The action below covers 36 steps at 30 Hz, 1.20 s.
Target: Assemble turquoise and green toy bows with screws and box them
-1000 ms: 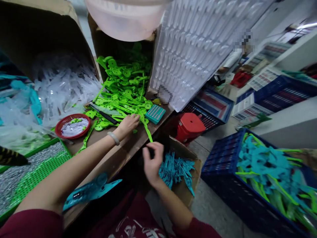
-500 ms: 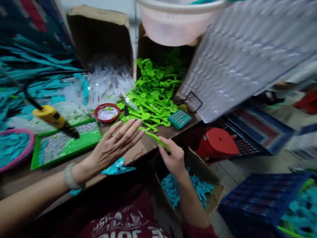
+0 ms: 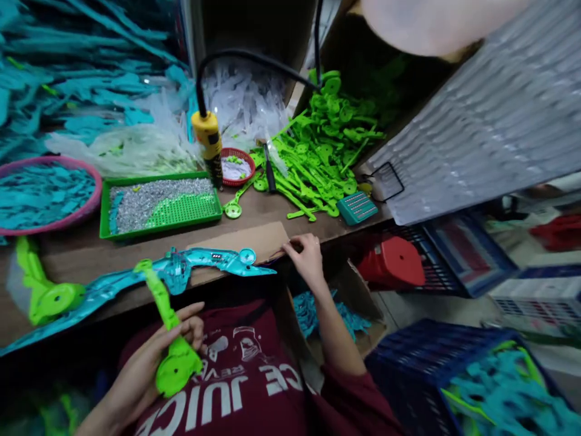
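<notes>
My left hand [image 3: 154,354] is low over my lap, fingers wrapped round a bright green plastic arm [image 3: 169,339] with a round end. My right hand [image 3: 305,257] rests curled on the front edge of the wooden bench [image 3: 254,221], touching a piece of cardboard [image 3: 247,239]; whether it holds anything is hidden. A long teal plastic part [image 3: 200,266] lies along the bench edge between my hands. A second green arm [image 3: 43,293] lies at the left edge of the bench.
A green tray of small metal screws [image 3: 158,203], a yellow powered screwdriver [image 3: 209,142], a red dish [image 3: 236,166], a heap of green arms [image 3: 324,151], a teal keypad [image 3: 357,207]. A pink basin of teal parts [image 3: 43,194] left. Red stool [image 3: 393,260], blue crates [image 3: 436,375] on the floor.
The view swung left and down. My left hand dropped from the bench to my lap, now holding the green arm. My right hand let it go and settled on the bench edge.
</notes>
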Motion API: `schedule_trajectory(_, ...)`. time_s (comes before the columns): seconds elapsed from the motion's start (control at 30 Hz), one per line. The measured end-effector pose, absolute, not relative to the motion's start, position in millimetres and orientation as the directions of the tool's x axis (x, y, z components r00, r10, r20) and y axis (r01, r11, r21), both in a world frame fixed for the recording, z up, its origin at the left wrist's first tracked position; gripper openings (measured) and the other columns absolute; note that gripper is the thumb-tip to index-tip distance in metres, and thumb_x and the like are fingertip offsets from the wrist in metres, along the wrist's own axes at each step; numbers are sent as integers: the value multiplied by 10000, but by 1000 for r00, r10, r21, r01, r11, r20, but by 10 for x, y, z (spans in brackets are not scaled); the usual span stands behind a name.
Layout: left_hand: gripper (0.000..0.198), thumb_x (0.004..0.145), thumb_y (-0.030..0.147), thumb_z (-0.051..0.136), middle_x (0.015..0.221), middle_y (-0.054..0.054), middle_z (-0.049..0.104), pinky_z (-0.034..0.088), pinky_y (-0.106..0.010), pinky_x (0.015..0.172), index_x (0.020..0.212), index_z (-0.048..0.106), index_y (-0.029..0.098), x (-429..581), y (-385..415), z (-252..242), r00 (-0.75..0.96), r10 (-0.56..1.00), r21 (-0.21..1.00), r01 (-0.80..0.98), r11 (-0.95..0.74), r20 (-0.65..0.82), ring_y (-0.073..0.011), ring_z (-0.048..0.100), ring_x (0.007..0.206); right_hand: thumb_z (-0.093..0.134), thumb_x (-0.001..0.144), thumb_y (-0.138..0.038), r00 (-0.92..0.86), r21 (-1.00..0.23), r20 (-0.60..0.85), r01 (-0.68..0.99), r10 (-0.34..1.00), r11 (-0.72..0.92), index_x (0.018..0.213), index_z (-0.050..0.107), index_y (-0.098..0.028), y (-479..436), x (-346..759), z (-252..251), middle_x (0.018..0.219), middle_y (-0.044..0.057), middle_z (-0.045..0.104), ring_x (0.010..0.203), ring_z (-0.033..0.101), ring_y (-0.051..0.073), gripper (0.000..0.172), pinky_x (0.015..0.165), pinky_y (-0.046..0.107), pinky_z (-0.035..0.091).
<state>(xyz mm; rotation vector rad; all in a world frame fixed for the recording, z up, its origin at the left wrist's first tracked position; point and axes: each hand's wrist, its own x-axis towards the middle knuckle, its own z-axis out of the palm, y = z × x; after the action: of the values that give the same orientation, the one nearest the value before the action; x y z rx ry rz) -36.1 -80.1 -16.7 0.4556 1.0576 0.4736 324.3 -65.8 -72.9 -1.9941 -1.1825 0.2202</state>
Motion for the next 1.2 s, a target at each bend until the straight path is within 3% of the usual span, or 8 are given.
schedule_trajectory(0.13,677,757,293,824,857,-15,628,497,-289,705,1361,545,166,-334,-731,-294,638,462,554,-66,830,-616,-167,627,772,558,911,-449,538,-794,269,594,799,-132,799,603,-206,-597,2969,-754,861,76,604,904,550,227,272,884,419,467)
schedule_trajectory(0.23,697,853,356,740,790,-20,655,480,-282,673,1435,435,124,-316,-537,-266,671,488,644,-21,765,-558,-159,634,718,371,1016,-417,470,-900,257,435,844,32,981,584,-222,-375,2879,-464,844,43,566,781,572,150,291,772,333,500)
schedule_trajectory(0.3,679,871,387,708,773,-5,645,467,-276,640,1427,411,133,-269,-417,-210,667,536,708,-18,706,-518,-151,632,684,420,1015,-405,376,-930,257,347,890,122,1037,615,-237,-257,2757,-186,805,5,546,644,547,102,259,649,280,493)
schedule_trajectory(0.4,543,865,389,688,781,27,605,447,-265,610,1309,459,179,-167,-287,-111,675,588,800,6,600,-445,-139,620,671,608,948,-289,-9,-889,263,387,965,246,1008,717,-241,-222,2429,214,893,6,607,672,589,92,133,610,251,496)
schedule_trajectory(0.5,269,895,386,619,735,28,608,424,-262,612,1040,504,190,-94,-190,-18,728,570,886,111,450,-381,-124,566,645,625,932,-150,-414,-805,246,416,876,423,976,737,-204,-227,2125,437,893,20,657,812,640,118,132,714,252,518)
schedule_trajectory(0.7,204,950,371,476,682,10,649,457,-293,696,857,528,197,-32,-46,103,793,481,927,297,229,-373,-160,589,671,553,951,-90,-754,-698,72,429,652,574,925,713,-145,-45,2045,516,950,70,656,861,609,139,170,750,250,492)
schedule_trajectory(0.83,310,944,347,447,648,-23,659,450,-280,642,696,552,194,22,11,110,834,366,907,343,245,-414,-156,573,595,536,951,-86,-847,-655,-59,433,529,619,876,685,-130,83,2008,555,905,66,622,759,547,132,173,685,247,452)
schedule_trajectory(1.2,385,921,281,449,579,-25,653,411,-249,551,591,620,182,12,93,155,853,287,893,372,254,-437,-136,500,511,500,974,-105,-870,-658,-155,444,467,609,904,585,-144,254,1970,613,940,68,595,814,534,160,117,722,273,463)
